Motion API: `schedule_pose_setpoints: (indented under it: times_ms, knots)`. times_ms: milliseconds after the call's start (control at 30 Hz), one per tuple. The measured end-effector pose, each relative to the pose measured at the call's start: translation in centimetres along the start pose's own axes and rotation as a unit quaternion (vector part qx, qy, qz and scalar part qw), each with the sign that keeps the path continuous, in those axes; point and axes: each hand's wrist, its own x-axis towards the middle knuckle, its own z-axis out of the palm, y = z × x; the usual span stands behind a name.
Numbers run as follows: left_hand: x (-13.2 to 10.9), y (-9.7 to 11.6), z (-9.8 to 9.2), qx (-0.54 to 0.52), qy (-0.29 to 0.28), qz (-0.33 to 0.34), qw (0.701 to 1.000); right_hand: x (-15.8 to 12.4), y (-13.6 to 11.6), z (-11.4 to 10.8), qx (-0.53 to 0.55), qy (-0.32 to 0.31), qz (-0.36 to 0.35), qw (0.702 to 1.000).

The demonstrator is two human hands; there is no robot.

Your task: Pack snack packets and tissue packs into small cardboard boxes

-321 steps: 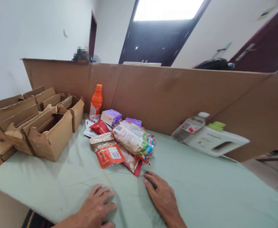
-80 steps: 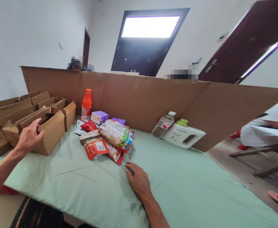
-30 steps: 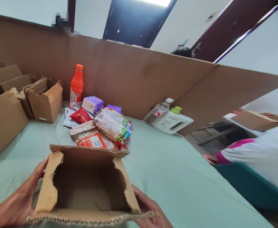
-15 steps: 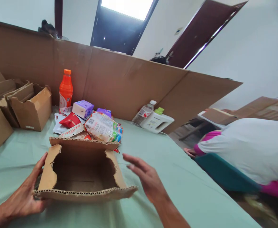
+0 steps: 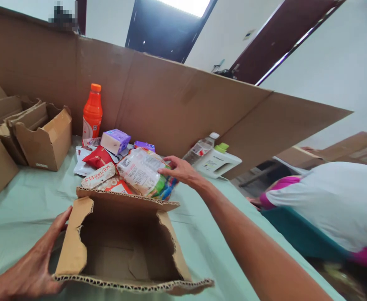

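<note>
- Step in hand: judged as the reach for goods, with an open cardboard box (image 5: 73, 251) standing ready on the green tablecloth (image 5: 20, 196) directly before the person.
- Left hand (image 5: 36, 267): fingers spread and laid flat against the box's left outer wall. It steadied the box without pinching anything.
- Right hand (image 5: 179, 170): arm stretched forward past the box's far right corner, fingers bent over the right end of a clear snack bag (image 5: 139, 171). Contact was evident, but it could not be told whether the fingers had closed on the bag.
- Snack bag: lying on top of a pile just behind the box's far wall, apart from the box itself.
- Box: interior showed bare cardboard only, with torn, ragged edges and a low front wall.
- Pile: a white packet (image 5: 98, 175), a red packet (image 5: 98, 158) and a purple carton (image 5: 116, 141) lay beside the bag. An orange bottle (image 5: 92, 110) stood upright behind them against the cardboard screen (image 5: 177, 108).
- Judgement: any lift would call for a firm hold across the bag's width, as the bag looked soft and slippery. Packets below it might drag along.
- Judgement: the box's rear wall stood between pile and interior and would need clearing.
- Also noted: a water bottle (image 5: 200, 148) and a white jug (image 5: 217, 161) to the right, and another person's white-shirted back (image 5: 327, 200) beyond the table edge.
</note>
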Motion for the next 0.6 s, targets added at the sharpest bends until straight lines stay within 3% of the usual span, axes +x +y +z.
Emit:
schedule_pose_setpoints:
  times_ms: [167, 267, 400, 500, 600]
  knots:
    - [0.1, 0.5, -0.4, -0.006, -0.001, -0.015, 1.000, -3.2, -2.1, -1.4, 0.116, -0.210, 0.048, 0.970]
    - [0.7, 1.5, -0.6, -0.025, 0.012, -0.016, 0.999, -5.1, -3.4, -0.8, 0.141, -0.239, 0.065, 0.959]
    - [1.3, 1.7, -0.8, -0.049, 0.007, -0.006, 0.999, -7.7, -3.8, -0.3, 0.154, -0.172, 0.033, 0.972]
    - [1.0, 1.7, -1.3, -0.018, 0.017, 0.000, 1.000, -10.0, -3.1, -1.6, 0.154, -0.065, -0.006, 0.986]
    - [0.2, 3.5, -2.7, 0.006, 0.085, 0.005, 0.996, -12.3, -2.6, -4.1, 0.163, 0.073, -0.050, 0.983]
